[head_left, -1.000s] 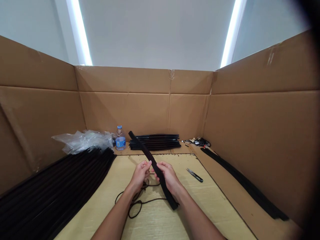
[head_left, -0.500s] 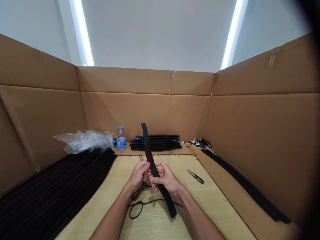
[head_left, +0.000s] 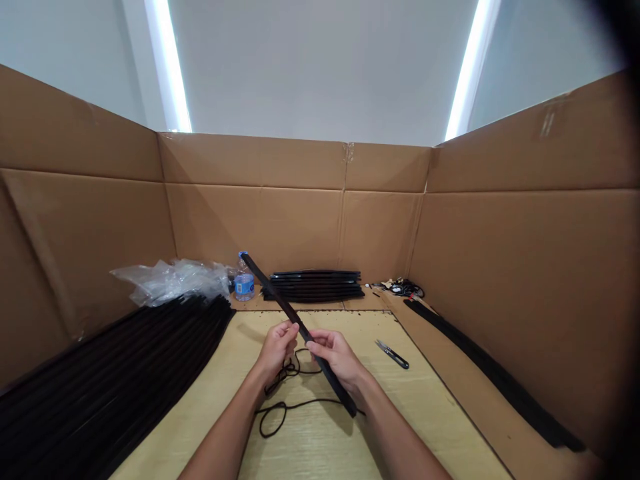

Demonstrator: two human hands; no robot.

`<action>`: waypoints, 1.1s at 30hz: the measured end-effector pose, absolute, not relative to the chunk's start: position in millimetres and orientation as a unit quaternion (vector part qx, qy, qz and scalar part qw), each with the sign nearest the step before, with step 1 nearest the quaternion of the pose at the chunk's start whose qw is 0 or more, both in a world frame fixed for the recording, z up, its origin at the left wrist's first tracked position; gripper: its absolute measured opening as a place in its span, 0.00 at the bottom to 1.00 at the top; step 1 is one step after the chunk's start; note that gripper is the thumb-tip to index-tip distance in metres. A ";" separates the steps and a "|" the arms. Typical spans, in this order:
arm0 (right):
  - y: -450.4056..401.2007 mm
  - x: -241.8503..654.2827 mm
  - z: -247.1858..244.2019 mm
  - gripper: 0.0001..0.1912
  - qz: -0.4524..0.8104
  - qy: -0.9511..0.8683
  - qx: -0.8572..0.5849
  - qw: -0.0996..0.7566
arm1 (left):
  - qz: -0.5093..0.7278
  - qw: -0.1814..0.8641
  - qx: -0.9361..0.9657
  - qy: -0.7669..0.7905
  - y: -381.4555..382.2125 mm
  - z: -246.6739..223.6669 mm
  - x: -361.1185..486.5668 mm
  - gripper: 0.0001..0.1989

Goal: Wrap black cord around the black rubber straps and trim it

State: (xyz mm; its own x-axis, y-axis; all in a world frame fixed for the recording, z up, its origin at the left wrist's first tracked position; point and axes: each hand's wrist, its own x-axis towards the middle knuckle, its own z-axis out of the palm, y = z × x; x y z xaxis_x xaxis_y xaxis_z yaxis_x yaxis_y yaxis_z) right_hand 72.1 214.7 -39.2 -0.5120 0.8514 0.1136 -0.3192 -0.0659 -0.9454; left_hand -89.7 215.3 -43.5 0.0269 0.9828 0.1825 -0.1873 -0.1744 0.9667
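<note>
A long black strip (head_left: 273, 292) is held up at a slant over the table, its far end towards the bottle and its near end low and right. My left hand (head_left: 278, 345) pinches it near the middle. Just to the right, my right hand (head_left: 334, 355) grips the same strip between thumb and fingers. Under the hands a thin black cord (head_left: 280, 408) lies in loops on the pale tabletop (head_left: 310, 453). Black-handled thread snips (head_left: 393, 354) rest to the right of my right hand.
Many long black strips (head_left: 115, 373) cover the left side, with clear plastic bags (head_left: 175, 281) behind. A water bottle (head_left: 245, 285), a stack of black strips (head_left: 315, 285) and a dark tangle (head_left: 403, 287) stand at the back. More strips (head_left: 490, 370) lie right. Cardboard walls (head_left: 295, 220) surround the table.
The held strip has turned: its far end has swung left and it now shows its narrow side. My right hand's fingers have closed more around it.
</note>
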 end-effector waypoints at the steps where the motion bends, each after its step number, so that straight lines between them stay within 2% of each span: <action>1: 212.8 72.5 -38.5 0.30 0.693 -0.532 -0.242 0.423 | 0.578 0.504 0.506 0.396 215.8 -44.3 -89.9 0.26; 5: 210.9 73.9 -34.1 0.37 0.709 -0.529 -0.225 0.409 | 0.582 0.490 0.507 0.405 218.4 -48.0 -90.4 0.26; 9: 216.9 74.6 -32.6 0.33 0.707 -0.528 -0.232 0.410 | 0.579 0.487 0.508 0.411 219.9 -50.0 -91.7 0.26; 14: 221.1 73.6 -38.3 0.37 0.700 -0.533 -0.239 0.411 | 0.579 0.501 0.502 0.402 218.8 -48.7 -92.6 0.26; 18: 219.7 74.0 -41.9 0.33 0.689 -0.546 -0.237 0.413 | 0.566 0.523 0.500 0.395 217.4 -47.8 -94.0 0.24; 23: 213.5 75.5 -40.4 0.39 0.680 -0.554 -0.229 0.422 | 0.575 0.511 0.500 0.397 217.8 -49.3 -97.2 0.25; 30: 212.4 69.2 -40.6 0.41 0.703 -0.516 -0.266 0.412 | 0.573 0.494 0.517 0.401 218.5 -51.3 -97.1 0.24; 33: 211.7 67.7 -40.8 0.38 0.678 -0.536 -0.282 0.416 | 0.574 0.468 0.529 0.413 219.6 -53.1 -97.7 0.24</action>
